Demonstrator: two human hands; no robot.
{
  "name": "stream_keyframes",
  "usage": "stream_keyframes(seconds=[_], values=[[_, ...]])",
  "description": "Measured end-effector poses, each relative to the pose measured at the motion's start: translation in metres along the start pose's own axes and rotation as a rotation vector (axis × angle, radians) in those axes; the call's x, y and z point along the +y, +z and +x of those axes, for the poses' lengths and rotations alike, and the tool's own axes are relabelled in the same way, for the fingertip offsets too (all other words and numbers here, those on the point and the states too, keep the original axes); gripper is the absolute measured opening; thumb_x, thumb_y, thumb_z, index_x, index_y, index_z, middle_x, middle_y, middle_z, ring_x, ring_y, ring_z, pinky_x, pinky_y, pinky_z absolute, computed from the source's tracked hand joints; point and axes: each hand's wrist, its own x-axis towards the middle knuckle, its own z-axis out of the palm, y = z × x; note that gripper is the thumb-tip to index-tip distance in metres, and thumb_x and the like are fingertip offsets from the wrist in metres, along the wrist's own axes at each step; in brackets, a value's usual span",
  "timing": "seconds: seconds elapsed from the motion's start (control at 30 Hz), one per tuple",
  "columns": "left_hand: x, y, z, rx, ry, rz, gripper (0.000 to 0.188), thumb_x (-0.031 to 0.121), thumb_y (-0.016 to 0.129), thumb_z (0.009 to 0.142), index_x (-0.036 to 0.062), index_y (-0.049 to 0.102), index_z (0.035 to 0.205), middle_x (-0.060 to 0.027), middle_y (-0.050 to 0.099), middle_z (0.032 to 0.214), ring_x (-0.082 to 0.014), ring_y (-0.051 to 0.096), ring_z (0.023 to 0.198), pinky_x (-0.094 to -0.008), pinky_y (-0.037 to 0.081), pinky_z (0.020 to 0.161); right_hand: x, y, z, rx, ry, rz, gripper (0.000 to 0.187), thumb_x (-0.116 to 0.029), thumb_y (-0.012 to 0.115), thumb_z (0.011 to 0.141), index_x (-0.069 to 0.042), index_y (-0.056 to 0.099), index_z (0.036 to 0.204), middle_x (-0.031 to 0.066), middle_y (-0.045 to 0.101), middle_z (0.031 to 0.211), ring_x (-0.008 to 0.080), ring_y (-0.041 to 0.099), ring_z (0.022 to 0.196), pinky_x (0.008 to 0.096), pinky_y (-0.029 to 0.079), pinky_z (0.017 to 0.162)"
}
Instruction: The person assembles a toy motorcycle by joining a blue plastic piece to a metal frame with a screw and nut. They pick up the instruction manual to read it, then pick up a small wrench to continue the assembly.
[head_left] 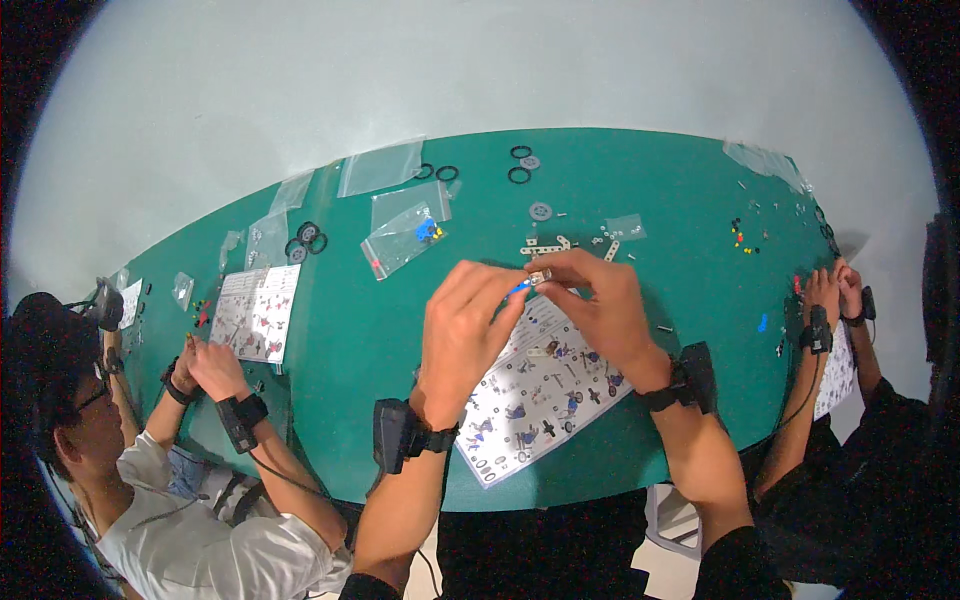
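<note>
While two small parts sit close together at the fingertips, most pieces lie loose

From my remote seat I see the left hand [465, 315] pinching a blue piece [519, 287] and the right hand [605, 305] pinching a pale piece [540, 277] beside it, both above the far end of the printed sheet [545, 405]. Whether the two are fastened I cannot tell, since fingers cover the join. On the sheet lies a beige part [538, 352], on its own. Just right of the sheet rests a screw [665, 328]. Just beyond the sheet I find perforated strips [545, 250]; farther beyond it, a grey wheel [540, 211] and, past that, two black rings [519, 183]. Beyond the sheet and to its left, a clear bag [395, 250] holds blue and yellow pieces [428, 230]. I judge the assembly early: one small join in hand, with strips, wheel, rings and bagged pieces left unfitted.
</note>
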Motion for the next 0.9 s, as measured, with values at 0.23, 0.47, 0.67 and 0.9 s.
stream_keyframes(seconds=[0.23,0.47,0.67,0.9], values=[[0.001,0.000,0.000,0.013,-0.008,-0.014,0.025,-0.001,0.083,0.076,0.0027,0.076,0.100,-0.0086,0.073,0.092,-0.0283,0.067,0.084,-0.0381,0.055,0.073,-0.002,0.007,-0.004,0.072,0.059,0.050,0.026,-0.003,0.075,0.090,-0.003,0.074,0.116,0.0119,0.077,0.103,0.0176,0.075,0.092,0.0313,0.060,0.084],[0.005,-0.001,-0.001,-0.003,-0.103,-0.048,0.022,0.001,0.082,0.078,0.0042,0.078,0.098,-0.0102,0.076,0.093,-0.0276,0.070,0.086,-0.0367,0.054,0.077,-0.006,0.001,-0.002,0.045,-0.076,-0.100,0.025,-0.005,0.074,0.091,-0.003,0.075,0.116,0.0115,0.077,0.108,0.0190,0.074,0.092,0.0319,0.059,0.082],[0.005,0.003,-0.001,0.015,-0.099,-0.075,0.020,0.001,0.081,0.078,0.0045,0.078,0.098,-0.0105,0.076,0.092,-0.0268,0.070,0.086,-0.0359,0.055,0.078,0.002,-0.009,0.003,-0.018,-0.084,-0.031,0.022,-0.011,0.074,0.092,-0.004,0.075,0.113,0.0134,0.076,0.109,0.0277,0.076,0.094,0.0348,0.059,0.082],[0.006,-0.001,0.001,-0.005,-0.171,-0.130,0.020,0.001,0.081,0.078,0.0039,0.078,0.098,-0.0112,0.076,0.094,-0.0268,0.071,0.088,-0.0361,0.054,0.080,-0.004,-0.012,0.003,-0.072,-0.031,0.007,0.023,-0.001,0.071,0.093,-0.001,0.074,0.116,0.0136,0.076,0.116,0.0213,0.073,0.104,0.0320,0.060,0.086]])
